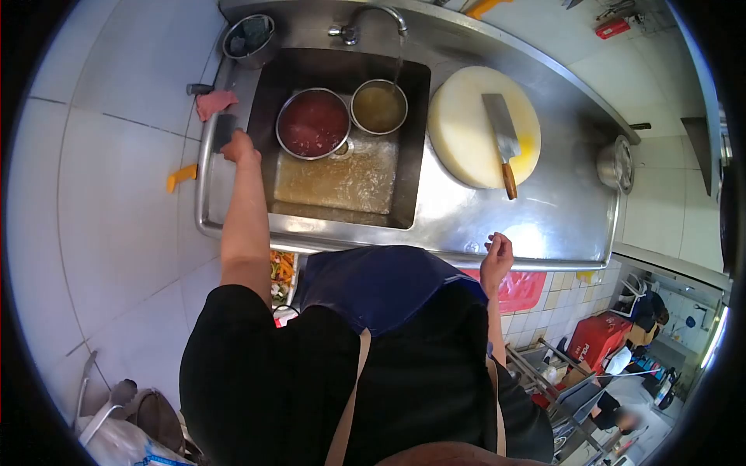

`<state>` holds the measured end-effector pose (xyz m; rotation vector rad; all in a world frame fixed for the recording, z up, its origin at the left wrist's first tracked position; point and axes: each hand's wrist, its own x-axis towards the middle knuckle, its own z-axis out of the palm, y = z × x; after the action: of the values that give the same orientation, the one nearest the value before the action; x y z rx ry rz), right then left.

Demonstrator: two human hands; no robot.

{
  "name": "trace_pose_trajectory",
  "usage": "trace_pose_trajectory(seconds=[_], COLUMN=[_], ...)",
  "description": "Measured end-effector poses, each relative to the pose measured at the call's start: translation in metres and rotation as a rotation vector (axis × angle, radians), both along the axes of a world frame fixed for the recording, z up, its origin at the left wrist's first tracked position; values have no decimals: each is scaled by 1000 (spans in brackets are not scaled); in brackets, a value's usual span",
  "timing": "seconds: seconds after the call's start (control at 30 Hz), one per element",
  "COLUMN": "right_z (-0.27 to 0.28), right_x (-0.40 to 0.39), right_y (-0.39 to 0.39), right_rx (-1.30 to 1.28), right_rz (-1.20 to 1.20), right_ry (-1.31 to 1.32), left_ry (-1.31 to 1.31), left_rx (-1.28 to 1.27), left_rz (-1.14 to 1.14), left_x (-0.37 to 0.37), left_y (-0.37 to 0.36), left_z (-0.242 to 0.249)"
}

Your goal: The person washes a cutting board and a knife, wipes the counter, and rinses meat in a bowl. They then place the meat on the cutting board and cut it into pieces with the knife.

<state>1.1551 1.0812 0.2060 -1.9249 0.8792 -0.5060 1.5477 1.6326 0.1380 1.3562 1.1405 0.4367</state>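
My left hand [239,147] is over the left rim of the steel sink counter, its fingers closed at a flat dark-grey piece [225,126] whose kind I cannot make out. A pink cloth [215,103] lies just beyond it. My right hand [497,258] hangs at the counter's front edge, fingers loosely bent and nothing visible in them. Inside the sink [412,179] stand a metal bowl of reddish liquid [313,123] and a smaller metal bowl of cloudy yellowish water [378,106]. Water runs from the faucet [402,29] into the smaller one.
A cleaver [503,132] lies on a thick round cutting board [458,128] right of the sink. A metal pot [250,40] stands at the back left corner, a metal container [616,165] at the far right. Below the counter is a tray of cut vegetables [281,276].
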Motion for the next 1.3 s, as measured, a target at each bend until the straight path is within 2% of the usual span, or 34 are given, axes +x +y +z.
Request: trace_pose_trajectory(seconds=[0.03,0.07,0.17,0.23,0.27,0.3,0.33,0.37,0.4,0.47,0.57,0.7,0.77,0.87,0.9,0.93,1.0,1.03,1.1,1.13,1.17,1.2,1.23,1.3], right_z=[0,0,10,25,24,22,28,39,38,35,19,14,13,13,19,19,20,20,36,30,24,19,15,21], right_x=[6,14,49,77,93,107,122,137,148,165,177,176,171,165,162,156,147,143,147,150,159,167,179,214], right_y=[-8,-17,-36,-46,-52,-59,-58,-57,-59,-60,-67,-62,-66,-78,-82,-94,-106,-110,-96,-88,-79,-70,-60,-26], right_rx=[-1,-55,-113,-284,-428,-573,-485,-651,-666,-683,-702,-714,-697,-694,-676,-662,-653,-806,-1034,-833,-750,-660,-689,-570], right_rz=[-2,20,33,81,148,212,230,302,330,355,347,327,353,364,348,374,425,437,434,451,533,613,761,780], right_ry=[2,-29,-83,43,17,-8,9,88,119,143,312,337,239,306,336,348,353,320,308,207,155,108,109,191], left_ry=[-108,-104,-166,-140,-59,-290,-287,-313,-352,-280,-223,-190,-421,-483,-495,-310,-14,80,401,542,412,414,418,598], left_rx=[-61,-62,56,258,425,141,231,-123,-255,-350,-464,-563,-792,-818,-823,-507,171,515,840,1004,1279,1188,1182,1097], left_rz=[-39,-40,-22,8,-89,-145,-329,-436,-529,-678,-820,-880,-851,-907,-875,-1200,-1580,-1646,-1869,-1992,-1827,-1765,-1757,-1738], left_x=[3,4,-3,-9,-14,-23,-26,-42,-46,-37,-7,72,116,156,163,163,145,125,77,53,24,6,0,-7], left_y=[-2,-7,-26,-44,-59,-91,-113,-155,-182,-226,-278,-323,-337,-350,-348,-346,-338,-334,-310,-298,-285,-278,-281,-284], left_z=[-3,-2,-2,-35,-64,-59,-74,-27,-16,-12,2,17,15,24,6,-14,-62,-96,-125,-140,-199,-153,-139,-126])
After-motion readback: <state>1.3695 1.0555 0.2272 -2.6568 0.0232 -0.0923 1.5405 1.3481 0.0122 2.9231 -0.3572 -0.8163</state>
